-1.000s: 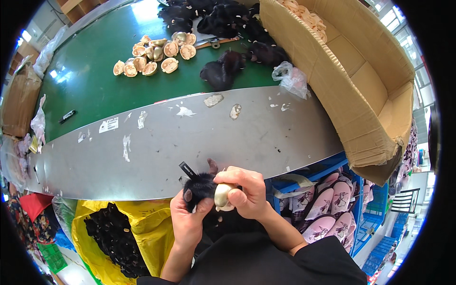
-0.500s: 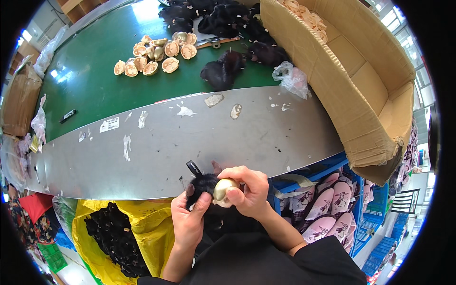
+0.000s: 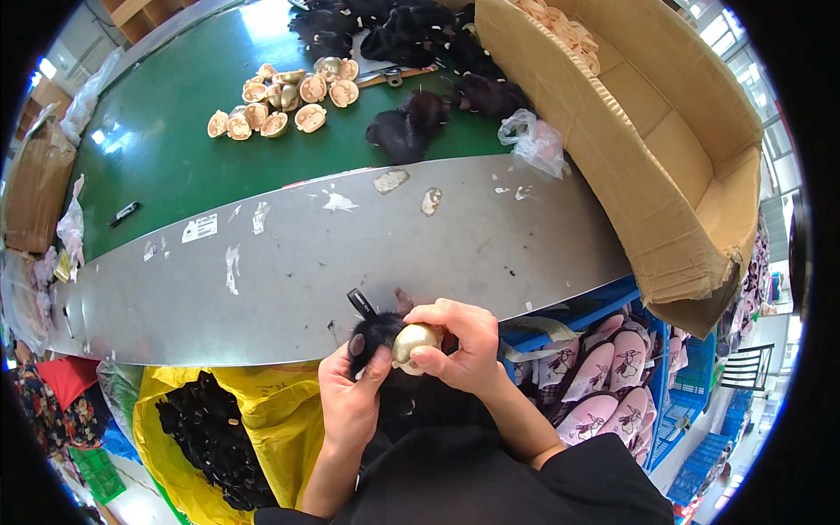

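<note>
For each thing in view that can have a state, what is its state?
Left hand, closed on the black plush piece.
Right hand, closed on the gold shell.
Loose shells, mostly hollow side up.
Cardboard box, open, partly filled.
Yellow bag, open, holding dark pieces.
Marker, lying flat.
Blue crate, filled with pink slippers.

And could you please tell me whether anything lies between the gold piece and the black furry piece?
Nothing visible does: the right hand holds the gold piece right beside the black furry piece in the left hand.
</note>
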Demonstrator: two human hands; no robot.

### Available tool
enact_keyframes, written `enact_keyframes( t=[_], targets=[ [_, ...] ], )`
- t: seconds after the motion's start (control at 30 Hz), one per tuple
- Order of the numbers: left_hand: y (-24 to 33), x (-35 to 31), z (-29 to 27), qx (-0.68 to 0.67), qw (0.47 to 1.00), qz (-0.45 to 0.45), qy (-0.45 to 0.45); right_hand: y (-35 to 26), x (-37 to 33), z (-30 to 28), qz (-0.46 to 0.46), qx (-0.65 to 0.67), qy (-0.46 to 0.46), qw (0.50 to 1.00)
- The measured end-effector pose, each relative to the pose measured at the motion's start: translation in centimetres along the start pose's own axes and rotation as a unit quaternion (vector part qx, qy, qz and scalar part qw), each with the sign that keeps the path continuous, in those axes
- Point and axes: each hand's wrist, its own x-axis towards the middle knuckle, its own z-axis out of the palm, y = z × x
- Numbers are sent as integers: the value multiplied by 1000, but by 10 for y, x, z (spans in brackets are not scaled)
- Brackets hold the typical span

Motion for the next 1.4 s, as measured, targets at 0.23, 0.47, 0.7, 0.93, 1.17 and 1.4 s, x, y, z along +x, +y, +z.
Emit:
enact_keyframes(
  t=[0.23, 0.47, 0.7, 0.93, 1.17, 1.4],
  targets=[
    [-1, -7, 6, 108, 989, 94, 32, 2, 3, -1, -64, -82, 38, 994],
    [0, -4, 11, 152, 980, 128, 0, -14, 7, 1, -89, -159, 37, 983],
    [12, -1, 8, 130, 991, 42, -5, -15, 3, -12, 17, 0, -46, 999],
    [26, 0, 5, 111, 992, 6, -62, -6, -17, -26, 314, 404, -176, 841],
    [30, -5, 5, 147, 981, 17, -124, -4, -13, -39, 396, 494, -270, 725],
    [35, -9, 8, 125, 977, 43, -167, -22, -19, -42, 400, 530, -243, 707]
  ],
)
